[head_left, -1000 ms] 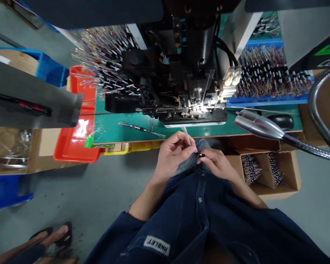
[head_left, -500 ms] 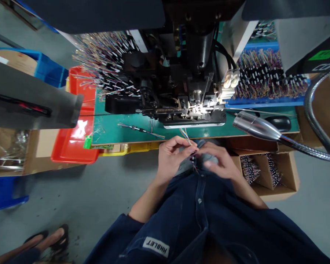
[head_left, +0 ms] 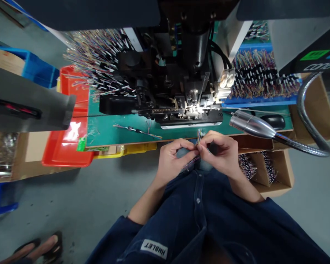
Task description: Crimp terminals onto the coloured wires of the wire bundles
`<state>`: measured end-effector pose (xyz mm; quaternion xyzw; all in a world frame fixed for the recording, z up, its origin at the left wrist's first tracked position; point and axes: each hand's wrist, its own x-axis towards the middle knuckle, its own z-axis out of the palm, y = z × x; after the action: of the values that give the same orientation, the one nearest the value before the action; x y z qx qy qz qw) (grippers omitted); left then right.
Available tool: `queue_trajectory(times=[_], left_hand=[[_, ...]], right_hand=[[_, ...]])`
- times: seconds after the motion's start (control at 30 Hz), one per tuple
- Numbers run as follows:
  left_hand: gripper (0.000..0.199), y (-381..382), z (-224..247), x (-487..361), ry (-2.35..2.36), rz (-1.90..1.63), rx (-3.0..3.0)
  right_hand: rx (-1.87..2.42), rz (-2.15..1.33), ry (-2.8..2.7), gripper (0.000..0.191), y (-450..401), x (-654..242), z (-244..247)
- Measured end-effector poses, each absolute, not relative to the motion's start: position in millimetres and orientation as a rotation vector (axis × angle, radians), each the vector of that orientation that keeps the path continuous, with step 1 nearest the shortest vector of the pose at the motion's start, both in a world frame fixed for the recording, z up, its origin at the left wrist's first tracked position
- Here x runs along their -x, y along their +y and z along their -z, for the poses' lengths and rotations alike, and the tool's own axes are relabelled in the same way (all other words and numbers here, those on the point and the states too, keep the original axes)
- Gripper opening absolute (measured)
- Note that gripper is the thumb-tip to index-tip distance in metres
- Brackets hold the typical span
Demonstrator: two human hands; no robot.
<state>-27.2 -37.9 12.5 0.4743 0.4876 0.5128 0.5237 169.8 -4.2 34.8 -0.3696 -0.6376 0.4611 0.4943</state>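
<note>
Between my two hands, just off the bench's front edge, is a small wire bundle [head_left: 199, 137] with its thin coloured ends fanned upward. My left hand [head_left: 175, 157] pinches it between thumb and fingertips. From the other side, my right hand [head_left: 219, 151] closes thumb and forefinger on the same bundle, the fingertips of both hands nearly touching. The bundle's lower part is mostly hidden below my left hand. Beyond the hands stands a black crimping machine [head_left: 192, 110] with a lit working point. Another wire bundle [head_left: 137, 131] with black and white sleeves lies on the green bench mat [head_left: 121, 138].
A gooseneck lamp [head_left: 253, 124] reaches in from the right, near a black mouse [head_left: 274, 121]. Blue tray [head_left: 264, 101] and cardboard box [head_left: 280, 183] hold many wire bundles. Red trays [head_left: 67, 156] stand at left. Another person's foot [head_left: 51, 245] shows at lower left.
My right hand has come in from the right and now pinches the bundle too. The wire ends have turned more upright. The whole view has shifted slightly.
</note>
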Motion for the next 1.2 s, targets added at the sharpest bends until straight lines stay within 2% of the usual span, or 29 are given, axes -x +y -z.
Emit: queue_trajectory(times=[0.17, 0.37, 0.43, 0.57, 0.67, 0.73, 0.93, 1.2], left_hand=[[0.024, -37.4, -10.7, 24.3, 1.058, -1.153, -1.032], [0.033, -35.8, -10.5, 19.8, 0.973, -1.265, -0.862], [0.031, -34.2, -9.5, 21.1, 1.028, -1.293, -0.92], [0.03, -31.1, -7.5, 22.8, 1.111, -1.334, -0.987], [0.031, -29.7, -7.2, 19.2, 1.088, -1.384, -0.899], [0.033, -29.3, -8.3, 14.4, 1.06, -1.424, -0.819], [0.051, -31.6, -14.3, -0.4, 1.003, -1.406, -0.694], [0.051, -33.4, -24.8, 2.5, 0.911, -1.22, -0.526]], right_hand=[[0.898, -1.094, -1.382, 0.029, 6.1, -162.1, -33.5], [0.917, -1.159, -1.409, 0.024, 2.9, -161.7, -30.2], [0.946, -1.073, -1.491, 0.027, -5.8, -164.2, -30.7], [0.873, -0.781, -1.782, 0.047, -20.0, -169.6, -31.8], [0.879, -0.502, -1.877, 0.078, -22.5, -172.0, -28.6], [0.888, -0.356, -1.894, 0.089, -22.0, -172.0, -24.5], [0.896, -0.256, -2.105, 0.061, -20.7, -167.7, -7.3], [0.689, -0.376, -2.155, 0.059, -29.6, -187.6, -27.3]])
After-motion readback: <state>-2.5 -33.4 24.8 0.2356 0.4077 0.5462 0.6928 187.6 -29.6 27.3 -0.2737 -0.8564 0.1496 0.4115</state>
